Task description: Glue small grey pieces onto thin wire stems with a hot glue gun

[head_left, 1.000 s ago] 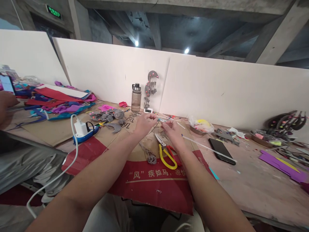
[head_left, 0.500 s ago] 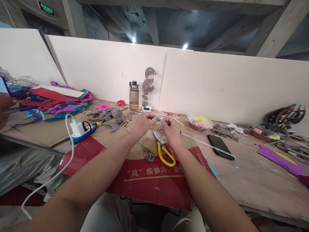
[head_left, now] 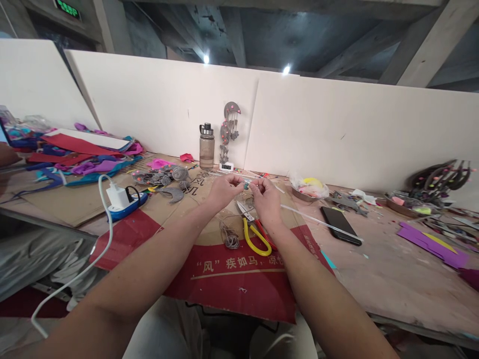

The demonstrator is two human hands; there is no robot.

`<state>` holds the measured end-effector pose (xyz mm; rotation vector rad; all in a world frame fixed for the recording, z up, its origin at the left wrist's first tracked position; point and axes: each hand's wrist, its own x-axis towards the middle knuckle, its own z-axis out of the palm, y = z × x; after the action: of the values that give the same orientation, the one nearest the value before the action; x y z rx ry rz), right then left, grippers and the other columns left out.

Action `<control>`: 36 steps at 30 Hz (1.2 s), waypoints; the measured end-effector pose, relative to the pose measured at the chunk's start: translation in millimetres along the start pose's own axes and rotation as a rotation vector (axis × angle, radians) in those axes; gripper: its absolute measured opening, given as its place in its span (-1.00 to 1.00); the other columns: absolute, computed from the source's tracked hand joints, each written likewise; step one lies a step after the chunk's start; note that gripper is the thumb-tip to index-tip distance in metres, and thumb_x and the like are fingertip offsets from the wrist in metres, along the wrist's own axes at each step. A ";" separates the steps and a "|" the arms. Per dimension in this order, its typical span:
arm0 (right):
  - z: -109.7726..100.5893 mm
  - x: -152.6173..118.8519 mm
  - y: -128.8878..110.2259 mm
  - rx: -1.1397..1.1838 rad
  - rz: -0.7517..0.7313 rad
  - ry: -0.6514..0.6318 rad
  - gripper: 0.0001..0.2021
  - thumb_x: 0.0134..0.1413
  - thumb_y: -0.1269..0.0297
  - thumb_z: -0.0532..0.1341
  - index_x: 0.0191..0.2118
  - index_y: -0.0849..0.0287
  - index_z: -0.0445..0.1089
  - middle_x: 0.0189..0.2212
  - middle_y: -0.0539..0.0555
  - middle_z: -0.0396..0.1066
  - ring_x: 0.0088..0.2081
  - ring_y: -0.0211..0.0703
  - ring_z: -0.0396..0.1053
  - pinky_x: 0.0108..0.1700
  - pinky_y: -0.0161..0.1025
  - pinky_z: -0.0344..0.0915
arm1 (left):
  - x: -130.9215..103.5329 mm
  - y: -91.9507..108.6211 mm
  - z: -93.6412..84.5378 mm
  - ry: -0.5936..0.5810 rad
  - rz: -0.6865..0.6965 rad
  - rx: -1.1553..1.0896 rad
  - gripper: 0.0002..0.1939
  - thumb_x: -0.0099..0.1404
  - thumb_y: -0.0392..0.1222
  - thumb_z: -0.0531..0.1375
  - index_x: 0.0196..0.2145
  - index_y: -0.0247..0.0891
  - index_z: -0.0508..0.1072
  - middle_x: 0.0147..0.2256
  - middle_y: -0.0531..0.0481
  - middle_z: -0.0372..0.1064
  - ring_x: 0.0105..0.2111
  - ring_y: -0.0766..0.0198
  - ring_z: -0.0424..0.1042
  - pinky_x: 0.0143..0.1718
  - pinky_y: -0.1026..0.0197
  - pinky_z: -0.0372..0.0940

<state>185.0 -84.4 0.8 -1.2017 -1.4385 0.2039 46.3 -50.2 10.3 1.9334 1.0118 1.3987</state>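
My left hand (head_left: 223, 189) and my right hand (head_left: 265, 197) are held together above the cardboard sheet (head_left: 224, 279), fingertips almost touching. Between them they pinch a small teal bead (head_left: 246, 185) on what looks like a thin wire; which hand carries it I cannot tell for sure. Just below the hands lie yellow-handled scissors (head_left: 254, 234) and a coil of grey wire (head_left: 230, 239). A long clear stick (head_left: 318, 222) runs rightward from near my right hand.
A black phone (head_left: 339, 225) lies right of the hands. A water bottle (head_left: 206, 147) and grey hanging ornament (head_left: 229, 132) stand by the white wall. A blue power strip with white charger (head_left: 125, 202) and coloured foam sheets (head_left: 82, 154) are on the left. Another person's hand (head_left: 5, 157) shows far left.
My hands have come closer together, fingertips now meeting at the small bead. The view has shifted slightly; nothing on the table has moved.
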 end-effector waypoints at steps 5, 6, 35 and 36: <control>-0.7 1.4 0.5 -0.029 -0.001 0.012 -0.86 0.03 0.24 0.15 -0.37 0.20 0.37 -0.55 -0.08 0.18 -0.49 -0.29 0.08 -0.36 -0.31 0.06 | 0.7 -3.2 0.4 -0.009 0.008 0.045 -0.86 0.06 -0.19 0.18 -0.45 -0.32 0.47 -0.51 0.07 0.37 -0.49 0.38 0.25 -0.42 0.32 0.15; -0.9 1.7 0.9 -0.033 -0.002 0.010 -0.85 0.03 0.23 0.15 -0.37 0.20 0.37 -0.55 -0.08 0.17 -0.49 -0.28 0.08 -0.36 -0.30 0.06 | 1.0 -3.8 0.4 -0.012 0.010 0.046 -0.85 0.06 -0.18 0.18 -0.45 -0.32 0.47 -0.50 0.06 0.37 -0.49 0.38 0.25 -0.42 0.32 0.14; -11.5 5.7 1.0 0.187 0.204 -0.243 -0.75 -0.11 0.08 0.21 -0.48 0.19 0.36 -0.61 -0.09 0.23 -0.56 -0.34 0.07 -0.49 -0.33 -0.01 | 6.6 -9.5 -12.2 -0.293 -0.047 -0.093 -0.80 0.07 -0.10 0.16 -0.50 -0.31 0.42 -0.57 0.12 0.23 -0.54 0.40 0.13 -0.45 0.31 0.05; -11.4 5.9 2.2 0.227 0.229 -0.263 -0.75 -0.14 0.08 0.22 -0.48 0.19 0.35 -0.62 -0.10 0.23 -0.57 -0.35 0.05 -0.50 -0.33 -0.02 | 6.8 -10.5 -12.4 -0.311 -0.052 -0.107 -0.80 0.07 -0.10 0.16 -0.50 -0.31 0.41 -0.57 0.12 0.22 -0.54 0.41 0.13 -0.45 0.31 0.04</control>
<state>196.8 -84.8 6.3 -1.1808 -1.4536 0.6869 33.1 -38.6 9.6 1.9535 0.8169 1.0583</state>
